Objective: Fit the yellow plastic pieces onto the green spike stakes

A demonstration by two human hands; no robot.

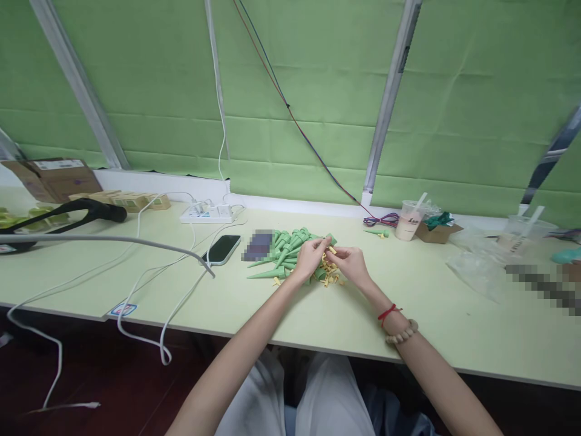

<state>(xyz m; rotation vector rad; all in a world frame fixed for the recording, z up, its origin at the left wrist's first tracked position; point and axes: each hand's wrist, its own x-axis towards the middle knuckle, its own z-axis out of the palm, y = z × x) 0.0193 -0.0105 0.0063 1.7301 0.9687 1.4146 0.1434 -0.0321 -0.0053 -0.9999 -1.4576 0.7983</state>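
Observation:
My left hand [312,257] and my right hand [352,264] meet over a heap of green plastic cone-shaped spikes [284,248]. The fingers of my right hand are closed on a small yellow plastic piece [333,249]. Closed too, my left hand has its fingertips right beside that piece; what they grip is hidden. More small yellow pieces [333,279] lie loose below my hands, mixed in with the green parts. One green spike [265,274] points left at the near side of the heap.
A phone [226,249] lies left of the heap, near white cables [186,260] and a power strip [206,213]. Behind on the right stand a drink cup [408,221] and a small cardboard box [436,232]. A clear plastic bag [474,266] lies farther right.

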